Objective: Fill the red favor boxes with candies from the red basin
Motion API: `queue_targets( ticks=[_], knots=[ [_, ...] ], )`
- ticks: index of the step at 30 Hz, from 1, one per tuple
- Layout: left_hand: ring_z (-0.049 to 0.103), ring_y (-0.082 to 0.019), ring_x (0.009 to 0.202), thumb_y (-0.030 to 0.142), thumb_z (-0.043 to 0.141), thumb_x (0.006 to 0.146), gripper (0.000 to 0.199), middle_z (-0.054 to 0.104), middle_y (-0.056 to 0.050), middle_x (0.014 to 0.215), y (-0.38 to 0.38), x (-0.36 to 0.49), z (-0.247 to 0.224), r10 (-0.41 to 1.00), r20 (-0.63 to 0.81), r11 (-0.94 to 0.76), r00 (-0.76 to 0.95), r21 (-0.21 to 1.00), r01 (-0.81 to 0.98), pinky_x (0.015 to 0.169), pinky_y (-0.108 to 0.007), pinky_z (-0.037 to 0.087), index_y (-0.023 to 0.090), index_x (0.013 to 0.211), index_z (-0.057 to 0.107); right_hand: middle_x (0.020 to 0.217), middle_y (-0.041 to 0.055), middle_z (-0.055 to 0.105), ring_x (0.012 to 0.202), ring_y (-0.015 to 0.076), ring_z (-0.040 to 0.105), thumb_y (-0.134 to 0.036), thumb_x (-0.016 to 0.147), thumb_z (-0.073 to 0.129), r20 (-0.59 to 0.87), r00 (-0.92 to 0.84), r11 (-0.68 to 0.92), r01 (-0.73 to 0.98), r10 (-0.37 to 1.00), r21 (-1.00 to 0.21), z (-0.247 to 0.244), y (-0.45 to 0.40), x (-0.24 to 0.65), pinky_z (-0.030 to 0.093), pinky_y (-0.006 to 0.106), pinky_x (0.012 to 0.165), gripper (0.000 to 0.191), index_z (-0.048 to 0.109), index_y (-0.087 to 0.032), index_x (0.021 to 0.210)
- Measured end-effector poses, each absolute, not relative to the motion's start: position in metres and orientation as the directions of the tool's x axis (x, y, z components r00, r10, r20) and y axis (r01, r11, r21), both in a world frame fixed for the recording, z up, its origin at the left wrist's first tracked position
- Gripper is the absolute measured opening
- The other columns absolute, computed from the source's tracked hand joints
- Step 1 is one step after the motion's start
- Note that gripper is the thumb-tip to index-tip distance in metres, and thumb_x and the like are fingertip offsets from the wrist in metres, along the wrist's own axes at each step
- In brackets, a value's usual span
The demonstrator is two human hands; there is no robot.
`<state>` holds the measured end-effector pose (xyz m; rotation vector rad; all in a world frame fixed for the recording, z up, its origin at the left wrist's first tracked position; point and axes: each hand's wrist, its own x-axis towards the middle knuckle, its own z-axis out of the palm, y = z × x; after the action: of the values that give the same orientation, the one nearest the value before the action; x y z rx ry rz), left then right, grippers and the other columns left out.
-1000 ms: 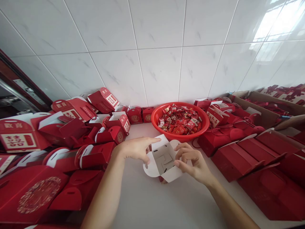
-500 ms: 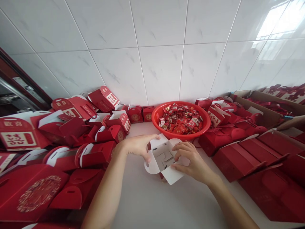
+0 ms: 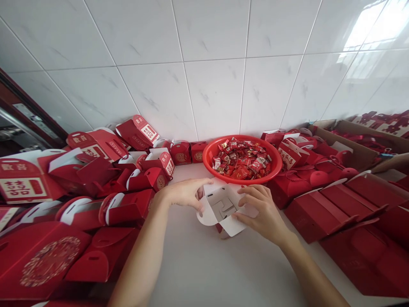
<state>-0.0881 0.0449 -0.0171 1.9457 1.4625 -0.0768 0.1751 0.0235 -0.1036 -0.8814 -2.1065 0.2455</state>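
Observation:
An open gift box (image 3: pixel 223 204), white inside and red outside, is held over the white tabletop just in front of the candy basket. Its flaps stand spread outward and its inside holds nothing; slots show in the bottom. My left hand (image 3: pixel 185 194) grips the left wall, thumb near the rounded flap. On the opposite side my right hand (image 3: pixel 260 207) pinches the right wall and flap between thumb and fingers. Behind the box, a red plastic basket (image 3: pixel 208 164) is full of red-wrapped candies (image 3: pixel 243 164).
Many red gift boxes (image 3: pixel 24 183) crowd the left side, some with open tops. More red boxes (image 3: pixel 329 207) line the right, beside a cardboard carton (image 3: pixel 361 149) with red items in it. A tiled wall (image 3: pixel 217 94) rises behind the table (image 3: pixel 204 273).
The gift box has shifted slightly right and tilted, with its front flap drawn in toward the box. Both hands stay on it; my right hand has moved a little to the right.

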Motion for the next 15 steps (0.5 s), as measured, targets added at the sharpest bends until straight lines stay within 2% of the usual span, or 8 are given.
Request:
queue_targets(
  ticks=[3,9,15],
  knots=[
    [0.066,-0.023,0.093,0.036,0.075,0.066,0.094,0.068,-0.004,0.106,0.040,-0.089,-0.011,0.839,-0.412,-0.133,0.355,0.478,0.868,0.078,-0.029,0.049,0.023,0.151,0.038,0.106,0.0039,0.072,0.101,0.0258,0.060,-0.037,0.084,0.075,0.661,-0.407,0.764,0.474,0.631,-0.438,-0.101,0.022,0.175,0.041,0.044,0.090,0.017,0.063,-0.025,0.080],
    [0.066,-0.022,0.097,0.044,0.065,0.078,0.073,0.071,-0.003,0.106,0.032,-0.086,-0.003,0.881,-0.332,-0.158,0.338,0.467,0.870,0.080,-0.029,0.050,0.027,0.146,0.047,0.102,0.0036,0.071,0.097,0.0243,0.060,-0.034,0.086,0.072,0.706,-0.382,0.794,0.408,0.597,-0.450,-0.096,0.019,0.174,0.040,0.045,0.092,0.014,0.063,-0.025,0.081],
    [0.067,-0.024,0.098,0.045,0.063,0.080,0.057,0.070,-0.004,0.105,0.033,-0.081,-0.005,0.917,-0.204,-0.219,0.342,0.458,0.861,0.084,-0.032,0.051,0.025,0.133,0.060,0.100,0.0046,0.072,0.095,0.0241,0.062,-0.031,0.089,0.066,0.707,-0.354,0.786,0.370,0.612,-0.495,-0.091,0.016,0.174,0.042,0.045,0.093,0.011,0.064,-0.025,0.080]
  ],
)
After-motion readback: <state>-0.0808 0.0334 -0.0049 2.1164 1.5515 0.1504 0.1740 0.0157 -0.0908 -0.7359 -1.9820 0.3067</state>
